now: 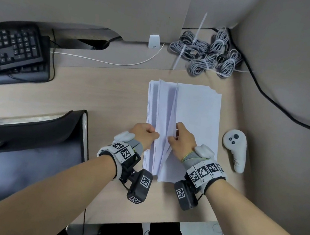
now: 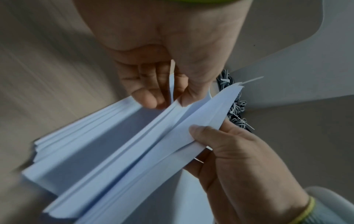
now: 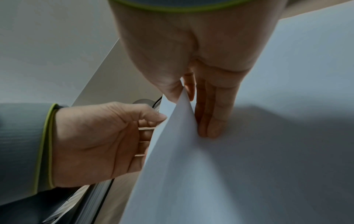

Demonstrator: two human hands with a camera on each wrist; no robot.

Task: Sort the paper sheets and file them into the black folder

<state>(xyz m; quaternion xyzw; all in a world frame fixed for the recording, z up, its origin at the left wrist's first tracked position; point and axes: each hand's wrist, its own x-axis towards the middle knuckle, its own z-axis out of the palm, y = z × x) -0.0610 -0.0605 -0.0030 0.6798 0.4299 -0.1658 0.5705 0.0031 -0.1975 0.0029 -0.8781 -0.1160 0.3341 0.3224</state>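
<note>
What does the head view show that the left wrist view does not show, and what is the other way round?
Only the head view shows the black folder lying on the desk left of the papers, the keyboard and the white controller.

Only the left wrist view shows the left hand's fingers curled from below, and the fanned edges of the sheets close up.

Both show the left hand and the right hand pinching lifted sheets of the paper stack, and the grey cable bundles behind.
</note>
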